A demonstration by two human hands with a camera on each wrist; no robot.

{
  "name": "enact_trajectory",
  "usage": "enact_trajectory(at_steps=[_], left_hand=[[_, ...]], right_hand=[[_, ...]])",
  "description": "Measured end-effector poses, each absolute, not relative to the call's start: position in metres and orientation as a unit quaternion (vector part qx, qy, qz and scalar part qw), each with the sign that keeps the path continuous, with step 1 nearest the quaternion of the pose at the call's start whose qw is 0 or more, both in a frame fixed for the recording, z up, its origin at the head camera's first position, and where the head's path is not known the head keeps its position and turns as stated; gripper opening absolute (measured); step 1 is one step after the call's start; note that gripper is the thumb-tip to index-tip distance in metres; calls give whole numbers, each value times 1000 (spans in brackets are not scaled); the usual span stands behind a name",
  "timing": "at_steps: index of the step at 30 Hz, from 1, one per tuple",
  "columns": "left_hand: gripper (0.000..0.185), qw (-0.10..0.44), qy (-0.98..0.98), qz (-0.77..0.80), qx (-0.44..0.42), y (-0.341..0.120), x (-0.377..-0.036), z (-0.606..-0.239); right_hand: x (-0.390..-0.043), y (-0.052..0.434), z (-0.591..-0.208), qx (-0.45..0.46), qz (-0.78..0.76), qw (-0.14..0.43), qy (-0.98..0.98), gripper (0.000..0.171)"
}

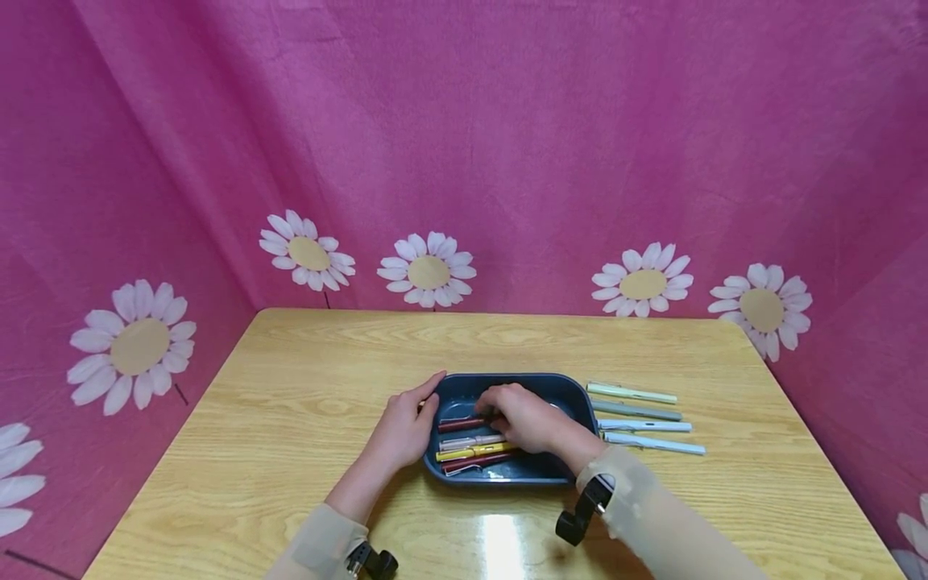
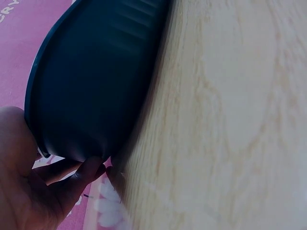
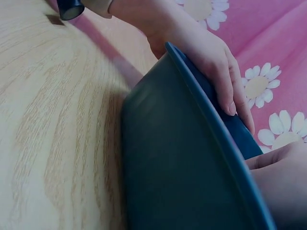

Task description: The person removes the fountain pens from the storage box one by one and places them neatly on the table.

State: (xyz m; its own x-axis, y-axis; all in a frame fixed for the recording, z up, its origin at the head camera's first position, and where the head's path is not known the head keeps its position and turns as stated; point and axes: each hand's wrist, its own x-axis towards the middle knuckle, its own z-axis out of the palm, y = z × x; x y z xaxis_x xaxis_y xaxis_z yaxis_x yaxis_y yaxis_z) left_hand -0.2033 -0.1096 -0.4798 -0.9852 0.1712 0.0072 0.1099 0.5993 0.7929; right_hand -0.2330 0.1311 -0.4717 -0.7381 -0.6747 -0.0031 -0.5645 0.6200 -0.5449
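Plainly, the left hand [image 1: 403, 431] lay against the left end of the dark blue tray [image 1: 561, 395], its fingers mostly straight along the wall and rim, bracing it rather than gripping; the left wrist view showed fingertips tucked under the tray's outer edge. The right hand [image 1: 528, 417] reached down inside the tray, fingers curled over the dark red pen [image 1: 461, 423] at the back of the row, apparently pinching it, though the fingertips themselves were hidden. Below that pen lay a pale pink pen [image 1: 471, 441], a yellow pen [image 1: 471, 451] and another dark red pen [image 1: 474, 462], close together on the tray floor. Four pale pens [image 1: 641, 418] lay in a row on the wooden table [image 1: 304, 362], just right of the tray. The likely risk was that lifting one pen from so tight a row would drag or roll its neighbours, and that the tray might slide on the glossy wood if the bracing hand eased off. No brand, label or writing could be read on the pens or tray; the pink backdrop [image 1: 507, 121] bore only daisies.
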Motion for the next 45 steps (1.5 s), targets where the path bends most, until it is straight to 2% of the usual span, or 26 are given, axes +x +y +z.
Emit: enact_trajectory(at_steps=[6,17,31,36,42,45], left_hand=[[46,37,896,437,72,-110,-203,-480],[46,37,895,440,71,-109,-203,-477],[47,40,893,442,71,-110,-203,-482],[46,37,896,438,69,-111,-201,-483],[46,28,895,438,85,-111,-202,-482],[46,29,894,438,86,-110,-202,-481]], right_hand=[[-232,130,-472,-336,-279,113,892,41],[-228,131,-465,-355,-314,98,875,29],[-217,147,-456,-374,-311,84,870,30],[-209,161,-452,-375,-328,63,865,29],[-202,184,-441,-387,-342,9,856,33],[-197,197,-432,-379,-351,5,856,34]])
